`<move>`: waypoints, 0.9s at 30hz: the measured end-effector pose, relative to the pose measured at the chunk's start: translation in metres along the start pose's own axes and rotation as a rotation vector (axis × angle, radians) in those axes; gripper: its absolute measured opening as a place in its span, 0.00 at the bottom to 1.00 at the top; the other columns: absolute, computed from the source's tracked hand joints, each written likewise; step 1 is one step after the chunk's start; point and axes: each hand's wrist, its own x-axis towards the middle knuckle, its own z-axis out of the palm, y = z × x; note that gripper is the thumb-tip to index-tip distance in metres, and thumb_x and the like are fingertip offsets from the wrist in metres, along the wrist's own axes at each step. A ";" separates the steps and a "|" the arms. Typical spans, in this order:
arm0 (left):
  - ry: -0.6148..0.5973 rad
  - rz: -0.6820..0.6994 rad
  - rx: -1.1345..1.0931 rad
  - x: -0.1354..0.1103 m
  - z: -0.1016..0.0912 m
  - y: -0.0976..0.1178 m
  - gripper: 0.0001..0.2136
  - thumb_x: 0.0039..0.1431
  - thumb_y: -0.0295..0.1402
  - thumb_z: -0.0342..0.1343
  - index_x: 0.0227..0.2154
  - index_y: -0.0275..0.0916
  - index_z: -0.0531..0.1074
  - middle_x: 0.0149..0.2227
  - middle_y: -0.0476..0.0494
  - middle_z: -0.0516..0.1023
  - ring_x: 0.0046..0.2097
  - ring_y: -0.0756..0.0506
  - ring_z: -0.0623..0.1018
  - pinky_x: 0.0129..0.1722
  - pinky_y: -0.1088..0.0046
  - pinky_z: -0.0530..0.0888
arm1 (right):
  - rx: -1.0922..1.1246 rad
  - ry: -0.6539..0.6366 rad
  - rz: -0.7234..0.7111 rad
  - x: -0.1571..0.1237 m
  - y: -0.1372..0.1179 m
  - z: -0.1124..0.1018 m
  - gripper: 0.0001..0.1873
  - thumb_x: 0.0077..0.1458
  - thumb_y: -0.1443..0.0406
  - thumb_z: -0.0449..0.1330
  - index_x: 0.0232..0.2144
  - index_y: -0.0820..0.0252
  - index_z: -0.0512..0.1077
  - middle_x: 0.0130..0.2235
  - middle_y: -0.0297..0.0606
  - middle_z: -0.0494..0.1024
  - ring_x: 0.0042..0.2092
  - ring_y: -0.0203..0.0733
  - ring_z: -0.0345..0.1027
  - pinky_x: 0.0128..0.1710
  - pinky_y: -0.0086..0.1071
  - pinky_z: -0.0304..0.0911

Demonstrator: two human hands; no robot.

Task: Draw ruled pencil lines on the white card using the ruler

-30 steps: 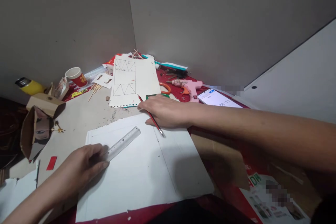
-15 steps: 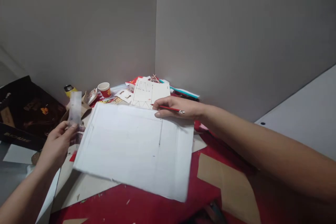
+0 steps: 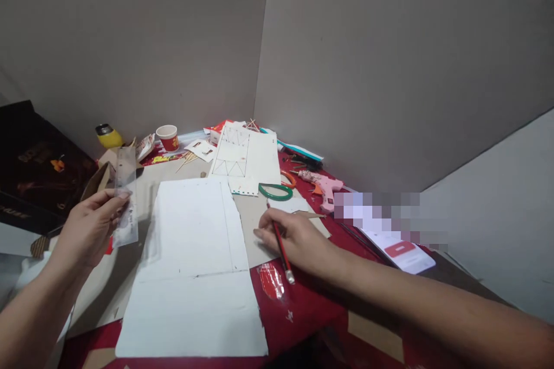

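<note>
Marking out the white sheet looks like the step in hand: one long line runs near its right edge, and a fainter one crosses it lower down. Clock centred on that sheet, which lies flat, partly on grey board.

Left hand, between 9 and 10 o'clock: thumb and fingers pinched on the clear ruler, which is off the drawn lines. Right hand, between 2 and 3: closed round the red-black pencil, tip aimed up toward 11, not on the sheet. Hands well apart.

My read: any further line calls for ruler flat on a mark, left fingers pressing, pencil regripped tip down. Risk: ruler slip.

Text check: black box at 10 has pale lettering and an orange emblem, can't read it. Paper cup between 11 and 12: gold motif on red, no legible words. Phone at 3: red button on screen, label too blurred. Ruler print illegible too. Notebook page at 1: zigzag truss-like drawing, notes too small.
</note>
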 end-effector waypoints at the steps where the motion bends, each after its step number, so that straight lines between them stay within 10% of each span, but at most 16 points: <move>1: -0.023 -0.029 0.007 -0.003 0.002 -0.002 0.16 0.36 0.34 0.72 0.28 0.36 0.74 0.23 0.56 0.70 0.23 0.56 0.65 0.21 0.81 0.60 | -0.042 0.034 -0.029 -0.002 0.002 -0.004 0.09 0.59 0.60 0.57 0.28 0.57 0.68 0.23 0.31 0.68 0.26 0.36 0.60 0.27 0.30 0.55; 17: -0.377 -0.169 0.466 -0.039 0.028 -0.038 0.21 0.47 0.47 0.65 0.40 0.42 0.67 0.19 0.54 0.71 0.22 0.45 0.72 0.25 0.68 0.68 | -0.101 -0.022 -0.179 0.004 0.010 -0.004 0.13 0.68 0.61 0.48 0.49 0.56 0.70 0.44 0.42 0.81 0.44 0.45 0.77 0.40 0.37 0.70; 22: -0.288 0.584 1.219 -0.032 0.026 -0.034 0.24 0.63 0.45 0.47 0.53 0.32 0.70 0.47 0.25 0.78 0.45 0.28 0.78 0.40 0.47 0.74 | -0.058 0.017 -0.268 0.022 0.005 -0.007 0.18 0.67 0.60 0.51 0.54 0.57 0.71 0.48 0.43 0.80 0.48 0.45 0.75 0.48 0.40 0.70; 27: -0.757 0.865 1.250 -0.005 0.059 -0.046 0.26 0.67 0.46 0.45 0.62 0.38 0.66 0.66 0.35 0.64 0.68 0.33 0.60 0.64 0.49 0.61 | 0.263 0.074 -0.015 0.049 0.003 0.008 0.20 0.65 0.52 0.53 0.44 0.60 0.76 0.36 0.41 0.80 0.33 0.40 0.74 0.36 0.38 0.73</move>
